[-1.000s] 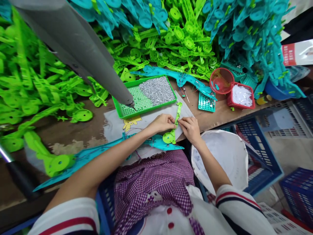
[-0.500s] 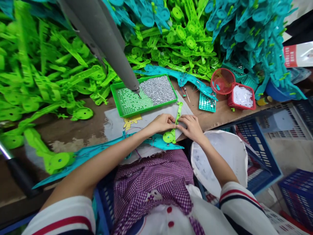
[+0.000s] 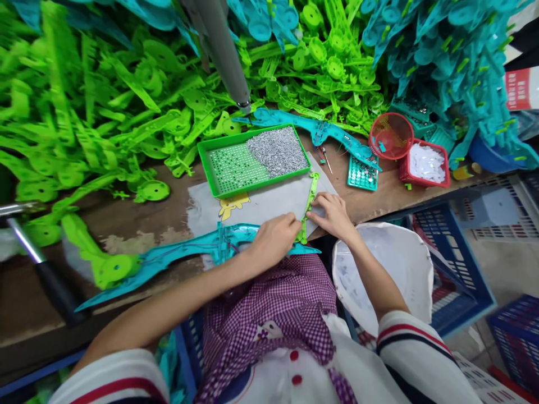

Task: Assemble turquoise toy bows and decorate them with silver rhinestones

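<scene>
A slim lime-green plastic part (image 3: 312, 193) lies lengthwise away from me on the grey cloth (image 3: 269, 209). My right hand (image 3: 332, 216) grips its edge near the middle, thumb and fingers closed on it. Over its lower end my left hand (image 3: 275, 235) is curled, fingertips pressed at the part; the round disc at that end is hidden behind the hand. Under my left wrist lies a curved turquoise plastic bow-shaped piece (image 3: 177, 255) with thin wires along it.
A green tray (image 3: 210, 188) of small silvery screws stands behind the cloth, with a hanging electric screwdriver (image 3: 231, 62) above. To the right are a red basket (image 3: 446, 168) of white bits and a small turquoise tray (image 3: 351, 178). Heaped lime-green parts (image 3: 109, 106) fill the back; a hammer (image 3: 50, 275) lies left.
My left hand has slid down toward me, from the middle of the green part to its lower end, covering the disc. The hanging screwdriver has swung up and back, off the tray.
</scene>
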A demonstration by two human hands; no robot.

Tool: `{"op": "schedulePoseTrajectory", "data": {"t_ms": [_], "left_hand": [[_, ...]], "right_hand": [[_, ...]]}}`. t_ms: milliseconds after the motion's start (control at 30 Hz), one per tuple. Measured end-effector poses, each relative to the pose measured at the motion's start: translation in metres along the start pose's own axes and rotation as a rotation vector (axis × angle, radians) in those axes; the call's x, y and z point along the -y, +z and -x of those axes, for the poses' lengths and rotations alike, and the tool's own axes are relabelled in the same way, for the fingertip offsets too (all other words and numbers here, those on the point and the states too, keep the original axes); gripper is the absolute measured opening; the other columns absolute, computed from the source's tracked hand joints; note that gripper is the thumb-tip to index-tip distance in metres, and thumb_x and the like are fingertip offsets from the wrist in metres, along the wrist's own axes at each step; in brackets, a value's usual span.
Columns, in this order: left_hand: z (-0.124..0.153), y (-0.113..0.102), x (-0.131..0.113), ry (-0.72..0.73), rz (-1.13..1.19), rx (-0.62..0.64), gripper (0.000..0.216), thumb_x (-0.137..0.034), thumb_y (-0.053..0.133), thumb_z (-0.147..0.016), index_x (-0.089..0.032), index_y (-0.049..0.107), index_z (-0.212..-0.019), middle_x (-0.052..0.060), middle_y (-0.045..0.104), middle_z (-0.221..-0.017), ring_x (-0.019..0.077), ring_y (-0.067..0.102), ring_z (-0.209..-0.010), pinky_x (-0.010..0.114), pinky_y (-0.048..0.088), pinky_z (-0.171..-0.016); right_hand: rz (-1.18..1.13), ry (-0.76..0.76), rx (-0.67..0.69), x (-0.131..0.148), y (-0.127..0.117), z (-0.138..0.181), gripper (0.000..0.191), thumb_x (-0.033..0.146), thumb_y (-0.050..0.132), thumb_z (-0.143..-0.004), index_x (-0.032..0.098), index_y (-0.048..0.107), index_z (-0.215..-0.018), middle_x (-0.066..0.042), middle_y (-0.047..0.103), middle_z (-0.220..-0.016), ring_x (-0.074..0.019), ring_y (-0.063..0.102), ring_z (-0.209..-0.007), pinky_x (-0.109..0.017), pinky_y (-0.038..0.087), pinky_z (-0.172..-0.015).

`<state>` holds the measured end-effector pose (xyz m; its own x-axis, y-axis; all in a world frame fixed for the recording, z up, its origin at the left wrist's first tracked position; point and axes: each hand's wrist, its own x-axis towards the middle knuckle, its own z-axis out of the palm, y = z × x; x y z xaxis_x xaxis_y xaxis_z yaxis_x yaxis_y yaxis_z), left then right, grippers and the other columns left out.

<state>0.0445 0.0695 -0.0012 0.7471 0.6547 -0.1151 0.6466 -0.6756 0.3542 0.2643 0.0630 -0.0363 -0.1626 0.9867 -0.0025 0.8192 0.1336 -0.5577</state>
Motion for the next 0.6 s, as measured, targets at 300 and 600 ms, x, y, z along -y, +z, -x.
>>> {"op": "schedulePoseTrajectory", "data": {"t_ms": [300,600], "left_hand": [[0.007,-0.003,-0.018,0.092,-0.201,0.060,0.043,0.001,0.037,-0.090,-0.010,0.053,-0.128,0.013,0.058,-0.109,0.0207,0.061,-0.089,0.032,0.049,-0.078],[0.030,0.001,0.016,0.092,-0.093,0.037,0.049,-0.001,0.041,-0.088,-0.016,0.057,-0.132,0.010,0.057,-0.105,0.0192,0.058,-0.086,0.029,0.048,-0.073]], "right_hand": [[-0.027,0.022,-0.020,0.000,0.003,-0.002,0.028,0.051,0.060,-0.092,0.026,0.064,-0.105,-0.005,0.065,-0.122,-0.0263,0.055,-0.119,-0.046,0.033,-0.105],[0.061,0.031,-0.004,0.008,0.005,0.003,0.030,0.050,0.054,-0.096,0.026,0.061,-0.112,-0.008,0.062,-0.126,-0.0269,0.052,-0.125,-0.050,0.025,-0.114]]}}
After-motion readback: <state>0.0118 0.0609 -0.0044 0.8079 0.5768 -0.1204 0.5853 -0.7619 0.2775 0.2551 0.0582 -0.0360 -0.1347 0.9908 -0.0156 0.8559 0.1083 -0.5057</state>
